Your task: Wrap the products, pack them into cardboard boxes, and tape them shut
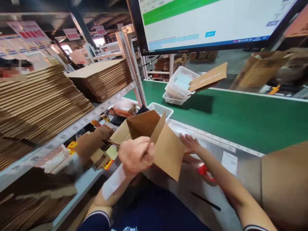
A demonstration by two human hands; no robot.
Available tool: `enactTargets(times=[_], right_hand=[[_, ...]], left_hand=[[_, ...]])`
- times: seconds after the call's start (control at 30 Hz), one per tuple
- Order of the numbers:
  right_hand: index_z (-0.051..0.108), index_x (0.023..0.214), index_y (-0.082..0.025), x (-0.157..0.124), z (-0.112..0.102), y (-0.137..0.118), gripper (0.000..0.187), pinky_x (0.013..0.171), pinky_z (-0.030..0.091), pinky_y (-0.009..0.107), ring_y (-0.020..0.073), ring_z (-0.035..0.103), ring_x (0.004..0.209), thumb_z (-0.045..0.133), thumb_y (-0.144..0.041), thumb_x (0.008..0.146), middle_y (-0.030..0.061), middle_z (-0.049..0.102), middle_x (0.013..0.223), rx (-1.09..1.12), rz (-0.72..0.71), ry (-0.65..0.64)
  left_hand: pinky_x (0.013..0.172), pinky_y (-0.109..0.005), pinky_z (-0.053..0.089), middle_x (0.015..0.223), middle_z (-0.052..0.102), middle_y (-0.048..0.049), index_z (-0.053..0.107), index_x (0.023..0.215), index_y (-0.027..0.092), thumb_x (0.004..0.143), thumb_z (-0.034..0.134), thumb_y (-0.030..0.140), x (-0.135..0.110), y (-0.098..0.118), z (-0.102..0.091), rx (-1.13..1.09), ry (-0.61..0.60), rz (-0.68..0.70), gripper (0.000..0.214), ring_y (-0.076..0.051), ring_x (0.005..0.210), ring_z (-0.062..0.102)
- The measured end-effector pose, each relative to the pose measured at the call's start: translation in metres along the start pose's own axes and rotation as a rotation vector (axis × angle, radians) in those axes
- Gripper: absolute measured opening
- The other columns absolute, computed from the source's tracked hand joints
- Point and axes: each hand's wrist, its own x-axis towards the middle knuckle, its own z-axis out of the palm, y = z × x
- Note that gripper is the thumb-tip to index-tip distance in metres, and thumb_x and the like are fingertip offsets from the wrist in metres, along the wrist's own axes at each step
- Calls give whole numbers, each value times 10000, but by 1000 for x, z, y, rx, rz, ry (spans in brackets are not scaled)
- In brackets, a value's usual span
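An open cardboard box (169, 150) is tilted in front of me, its flaps standing up. My left hand (137, 155) is closed at the box's near edge, the fingers curled around a flap. A white paper label (114, 182) is stuck on my left wrist. My right hand (190, 143) lies just beyond the box's right side with fingers stretched out; whether it touches the cardboard I cannot tell. Close to my right forearm is a red tape roll or dispenser (204, 171), partly hidden. A thin black stick-like tool (205, 201) lies on the metal table (187, 199).
Stacks of flat cardboard (40, 102) fill the left shelf. A green conveyor (235, 112) runs behind the table, carrying white baskets (174, 99) with a cardboard piece (209, 78). A monitor (211, 25) hangs above. A large carton (286, 183) stands right; a paper slip (229, 162) lies nearby.
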Motion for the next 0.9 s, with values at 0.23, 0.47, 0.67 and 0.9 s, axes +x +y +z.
enactTargets(times=[0.23,0.47,0.67,0.9], right_hand=[[375,1583,-39,19,-18,41,1054,1161,162,720,502,275,1505,875,-256,682,381,306,1607,109,220,-102],[520,1498,-110,-55,-1,-3,716,1184,422,421,282,541,1412,148,-538,1061,177,547,1536,523,338,16],[420,1550,-114,-114,56,-48,909,1116,496,513,371,614,1323,473,-650,817,195,674,1376,890,491,152],[726,1175,-215,-125,79,-27,681,1108,513,509,412,645,1270,533,-593,642,165,741,1268,964,589,363]], left_hand=[[512,-363,366,855,790,-12,600,791,242,934,627,198,-100,69,95,-56,-368,47,152,-140,541,616],[558,-391,508,989,755,-140,696,1100,221,921,636,568,-140,115,98,-451,-1258,-191,395,-300,777,726],[921,-380,551,1100,767,-78,702,1152,238,959,626,435,-80,-62,131,-323,-921,-546,286,-254,988,722],[1062,-373,483,1368,643,-254,582,1336,42,907,685,293,-61,-262,228,343,-1088,-940,508,-333,1331,589]])
